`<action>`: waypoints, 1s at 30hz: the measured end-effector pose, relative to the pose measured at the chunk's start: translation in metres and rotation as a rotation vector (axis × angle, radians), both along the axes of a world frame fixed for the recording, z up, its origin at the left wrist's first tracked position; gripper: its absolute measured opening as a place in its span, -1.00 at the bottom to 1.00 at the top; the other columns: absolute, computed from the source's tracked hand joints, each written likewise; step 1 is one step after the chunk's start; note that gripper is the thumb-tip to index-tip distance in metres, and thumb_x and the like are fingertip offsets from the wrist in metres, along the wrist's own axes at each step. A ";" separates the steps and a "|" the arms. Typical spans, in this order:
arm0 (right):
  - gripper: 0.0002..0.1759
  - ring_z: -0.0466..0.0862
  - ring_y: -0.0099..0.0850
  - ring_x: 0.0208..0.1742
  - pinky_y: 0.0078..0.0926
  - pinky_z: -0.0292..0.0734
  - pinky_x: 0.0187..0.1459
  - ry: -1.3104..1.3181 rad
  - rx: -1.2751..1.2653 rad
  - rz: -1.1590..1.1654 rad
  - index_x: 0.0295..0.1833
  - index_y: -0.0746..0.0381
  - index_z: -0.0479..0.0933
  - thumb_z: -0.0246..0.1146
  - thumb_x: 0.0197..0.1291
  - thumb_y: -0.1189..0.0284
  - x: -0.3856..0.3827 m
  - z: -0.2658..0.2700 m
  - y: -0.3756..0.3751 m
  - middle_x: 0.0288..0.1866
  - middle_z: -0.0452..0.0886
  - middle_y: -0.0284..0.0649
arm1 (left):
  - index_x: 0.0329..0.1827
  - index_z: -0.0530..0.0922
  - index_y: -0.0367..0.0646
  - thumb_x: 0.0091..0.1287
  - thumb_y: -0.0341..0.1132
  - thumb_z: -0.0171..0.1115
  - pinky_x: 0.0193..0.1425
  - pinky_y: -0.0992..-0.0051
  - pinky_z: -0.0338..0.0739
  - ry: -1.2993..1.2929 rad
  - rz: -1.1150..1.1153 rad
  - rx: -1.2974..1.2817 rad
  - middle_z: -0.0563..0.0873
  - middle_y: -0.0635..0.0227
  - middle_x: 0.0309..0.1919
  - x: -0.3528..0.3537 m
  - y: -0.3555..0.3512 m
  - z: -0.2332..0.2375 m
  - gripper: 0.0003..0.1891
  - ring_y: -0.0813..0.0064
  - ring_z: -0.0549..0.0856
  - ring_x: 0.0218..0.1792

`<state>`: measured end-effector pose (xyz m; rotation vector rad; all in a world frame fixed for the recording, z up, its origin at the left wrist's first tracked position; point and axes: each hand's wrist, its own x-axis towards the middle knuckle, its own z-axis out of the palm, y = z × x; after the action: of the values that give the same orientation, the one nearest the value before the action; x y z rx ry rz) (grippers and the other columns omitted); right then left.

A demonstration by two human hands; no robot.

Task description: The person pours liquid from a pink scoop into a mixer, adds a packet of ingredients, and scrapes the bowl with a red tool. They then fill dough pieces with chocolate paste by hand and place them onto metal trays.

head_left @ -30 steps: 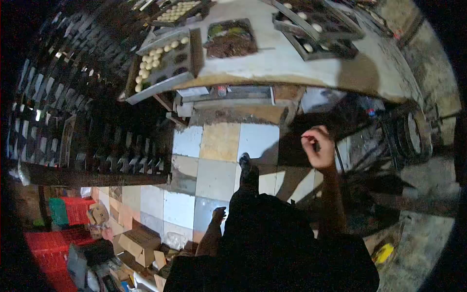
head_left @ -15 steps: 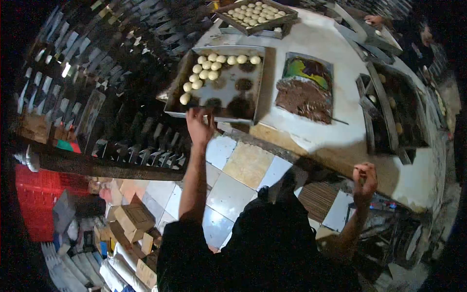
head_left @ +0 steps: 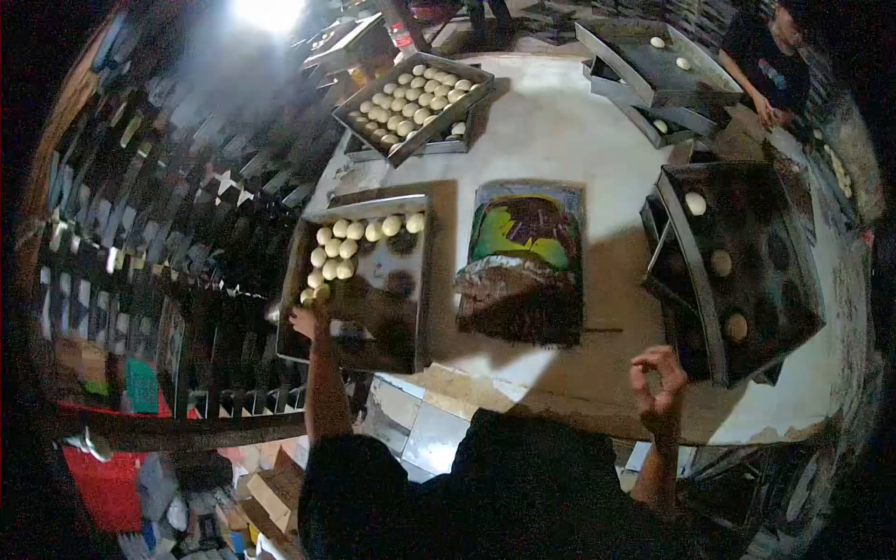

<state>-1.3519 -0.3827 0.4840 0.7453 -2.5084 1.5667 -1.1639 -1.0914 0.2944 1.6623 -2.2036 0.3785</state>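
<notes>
My left hand [head_left: 306, 322] is over the near left corner of a metal tray [head_left: 425, 289], its fingers bent together beside the lowest pale dough balls [head_left: 322, 292]. What they pinch is hidden. Several more balls [head_left: 348, 249] line the tray's left side and far edge. Off to the right, my right hand [head_left: 659, 381] hangs above the table's near edge, thumb and fingertips curled together in a ring with nothing visible inside. Between the hands lies a printed packet [head_left: 523, 233], its near part covered by a brown, crumpled-looking layer [head_left: 513, 303].
A full tray of dough balls [head_left: 411, 103] rests on another at the far side of the table [head_left: 541, 112]. Stacked trays [head_left: 714, 327] stand at right, others [head_left: 653, 89] behind them. A person [head_left: 770, 70] is at the far right. Dark racks [head_left: 187, 252] fill the left.
The view has tilted up, showing more of the far table and a bright light. My left hand has moved from the tray's near edge inward to the lowest dough balls. My right hand stays raised.
</notes>
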 end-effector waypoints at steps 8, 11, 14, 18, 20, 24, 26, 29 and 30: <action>-0.72 0.59 -0.43 -0.40 -0.43 0.51 -0.29 -0.237 -0.075 0.350 -0.19 0.32 0.58 0.25 0.26 0.28 -0.063 -0.027 -0.124 -0.34 0.58 -0.17 | 0.49 0.05 -0.24 0.10 -0.52 0.35 0.00 0.27 0.61 1.025 -1.015 0.652 0.56 -0.02 0.10 -0.133 0.321 0.136 -0.12 0.16 0.63 0.05; -0.74 0.65 -0.34 -0.39 -0.41 0.55 -0.28 -0.379 -0.089 0.311 -0.23 0.32 0.58 0.29 0.24 0.30 -0.051 -0.011 -0.139 -0.36 0.63 -0.12 | 0.54 -0.04 -0.19 0.03 -0.58 0.40 0.02 0.32 0.61 0.810 -1.220 0.705 0.53 -0.01 0.12 -0.152 0.413 0.167 0.01 0.15 0.62 0.06; -0.74 0.66 -0.29 -0.27 -0.36 0.56 -0.17 -0.272 -0.267 0.377 -0.08 0.33 0.57 0.32 0.20 0.39 -0.040 -0.003 -0.129 -0.21 0.63 -0.09 | 0.54 -0.08 -0.27 0.12 -0.45 0.41 0.05 0.33 0.59 0.667 -1.459 0.728 0.48 0.00 0.12 -0.145 0.447 0.204 -0.01 0.15 0.60 0.08; -0.41 0.49 -0.12 0.26 -0.22 0.37 0.28 0.180 -0.223 0.445 0.20 0.28 0.52 0.40 -0.05 0.56 -0.009 0.010 -0.111 0.22 0.51 -0.08 | 0.48 0.15 -0.29 0.19 -0.18 0.44 0.15 0.40 0.55 1.004 -1.394 1.236 0.44 0.16 0.14 -0.104 0.448 0.201 -0.13 0.33 0.54 0.12; -0.32 0.42 -0.07 0.34 -0.16 0.28 0.35 0.179 -0.262 0.526 0.31 0.25 0.44 0.39 -0.01 0.47 0.029 0.024 -0.129 0.32 0.43 -0.03 | 0.29 0.44 -0.34 0.35 -0.20 0.29 0.10 0.50 0.53 1.057 -1.166 1.319 0.50 0.24 0.04 -0.076 0.447 0.217 -0.47 0.45 0.56 0.04; -0.49 0.53 -0.15 0.25 -0.29 0.39 0.26 0.142 -0.330 0.496 0.31 0.29 0.40 0.22 0.28 0.35 0.080 0.032 -0.157 0.22 0.53 -0.01 | 0.23 0.51 -0.35 0.40 -0.34 0.18 -0.05 0.55 0.45 1.107 -0.993 0.837 0.52 0.28 -0.14 -0.015 0.446 0.228 -0.61 0.49 0.54 -0.09; -0.67 0.71 -0.23 -0.11 -0.40 0.59 -0.09 0.095 -0.432 0.507 0.13 0.31 0.53 0.17 0.31 0.41 0.108 0.030 -0.171 -0.10 0.67 -0.07 | 0.22 0.49 -0.38 0.39 -0.31 0.18 0.01 0.50 0.40 1.059 -1.069 0.623 0.53 0.23 -0.09 0.021 0.455 0.210 -0.59 0.44 0.51 -0.08; -0.78 0.66 -0.36 -0.40 -0.47 0.53 -0.32 0.082 -0.565 0.381 -0.15 0.38 0.57 0.17 0.29 0.41 0.156 0.041 -0.179 -0.34 0.65 -0.11 | 0.47 0.15 -0.35 0.44 -0.11 0.06 0.39 0.29 0.18 1.406 -1.150 0.774 0.36 0.10 0.25 0.046 0.472 0.214 -0.34 0.24 0.40 0.26; -0.77 0.64 -0.36 -0.44 -0.47 0.52 -0.35 0.150 -0.554 0.377 -0.19 0.38 0.56 0.16 0.30 0.39 0.167 0.030 -0.184 -0.38 0.63 -0.11 | 0.41 0.22 -0.38 0.45 -0.12 0.05 0.31 0.33 0.25 1.333 -1.108 0.835 0.43 0.11 0.15 0.055 0.472 0.219 -0.39 0.29 0.44 0.17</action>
<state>-1.1845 -0.5669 0.5139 1.2206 -1.7571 2.0912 -1.1087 -0.6199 0.5137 0.2713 -1.6963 -1.5647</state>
